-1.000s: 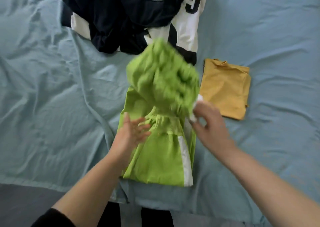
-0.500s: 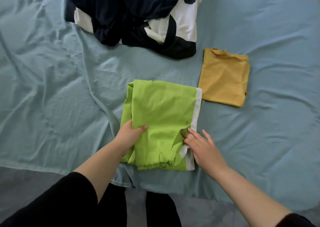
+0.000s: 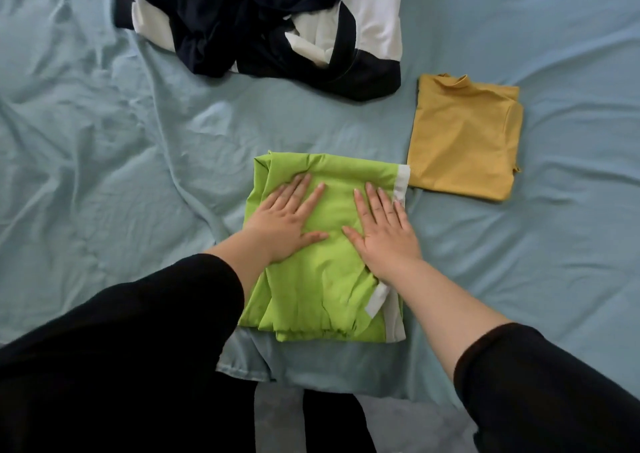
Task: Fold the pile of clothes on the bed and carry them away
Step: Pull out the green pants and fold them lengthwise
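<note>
Pressing flat on the folded green garment [image 3: 325,279] at the bed's [image 3: 104,141] near edge, I am using left hand [image 3: 289,226] and right hand [image 3: 382,233], fingers straight, slightly spread. A folded yellow top [image 3: 464,141] is lying just beside its far right corner; the unfolded navy-and-white pile [image 3: 263,27] is sitting farther in.

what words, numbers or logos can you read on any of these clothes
None can be read. The green garment, the folded mustard top and the navy and white pile show no letters, numbers or logos in this view, nor does the blue sheet.
</note>
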Tool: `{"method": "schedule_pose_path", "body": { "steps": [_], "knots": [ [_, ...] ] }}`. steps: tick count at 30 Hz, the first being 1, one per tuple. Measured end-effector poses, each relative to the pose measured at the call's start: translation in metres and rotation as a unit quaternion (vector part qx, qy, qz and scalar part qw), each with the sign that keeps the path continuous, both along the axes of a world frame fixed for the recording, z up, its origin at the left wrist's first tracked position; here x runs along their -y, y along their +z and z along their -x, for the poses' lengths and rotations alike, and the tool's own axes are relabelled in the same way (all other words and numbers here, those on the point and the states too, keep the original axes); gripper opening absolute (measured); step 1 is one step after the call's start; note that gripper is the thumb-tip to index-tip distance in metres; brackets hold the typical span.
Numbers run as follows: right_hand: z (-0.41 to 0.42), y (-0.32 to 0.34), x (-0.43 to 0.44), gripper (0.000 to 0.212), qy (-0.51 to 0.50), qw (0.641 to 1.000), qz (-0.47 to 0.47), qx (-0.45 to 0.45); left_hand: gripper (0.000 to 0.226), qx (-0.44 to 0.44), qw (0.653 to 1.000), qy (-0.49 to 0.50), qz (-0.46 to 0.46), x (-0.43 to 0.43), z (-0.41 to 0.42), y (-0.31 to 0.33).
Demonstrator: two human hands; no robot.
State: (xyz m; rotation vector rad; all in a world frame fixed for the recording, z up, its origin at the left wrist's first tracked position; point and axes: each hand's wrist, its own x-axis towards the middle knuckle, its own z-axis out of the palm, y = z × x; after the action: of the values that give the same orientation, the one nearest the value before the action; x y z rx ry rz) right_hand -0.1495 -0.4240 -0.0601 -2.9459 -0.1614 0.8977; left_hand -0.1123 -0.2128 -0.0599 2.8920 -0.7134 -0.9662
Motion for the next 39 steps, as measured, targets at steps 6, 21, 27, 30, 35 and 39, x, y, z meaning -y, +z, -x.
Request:
{"method": "schedule_pose_path", "body": {
  "steps": [6,21,27,30,35,39],
  "knots": [
    [0.042,0.019,-0.004,0.078,0.015,0.993,-0.086,0.079,0.089,0.09,0.988,0.024,0.125,-0.013,0.053,0.014],
    [0.079,0.035,0.008,0.06,-0.477,0.83,-0.282,0.059,0.106,-0.038,0.866,0.459,0.193,-0.02,0.104,0.039],
    [0.064,0.035,0.008,0.037,-0.583,0.73,-0.345,-0.095,0.071,-0.107,0.738,0.645,0.168,-0.009,0.085,0.043],
    [0.057,0.049,-0.002,0.013,-0.551,0.742,-0.378,-0.061,0.038,-0.115,0.741,0.616,0.242,-0.012,0.085,0.051],
    [0.043,0.085,-0.047,0.01,-0.517,0.754,-0.404,0.022,0.014,-0.072,0.709,0.616,0.336,-0.051,0.068,0.078],
    [0.013,0.096,-0.133,0.011,-0.514,0.736,-0.441,0.017,0.018,-0.073,0.696,0.63,0.336,-0.138,0.037,0.094]
  ]
}}
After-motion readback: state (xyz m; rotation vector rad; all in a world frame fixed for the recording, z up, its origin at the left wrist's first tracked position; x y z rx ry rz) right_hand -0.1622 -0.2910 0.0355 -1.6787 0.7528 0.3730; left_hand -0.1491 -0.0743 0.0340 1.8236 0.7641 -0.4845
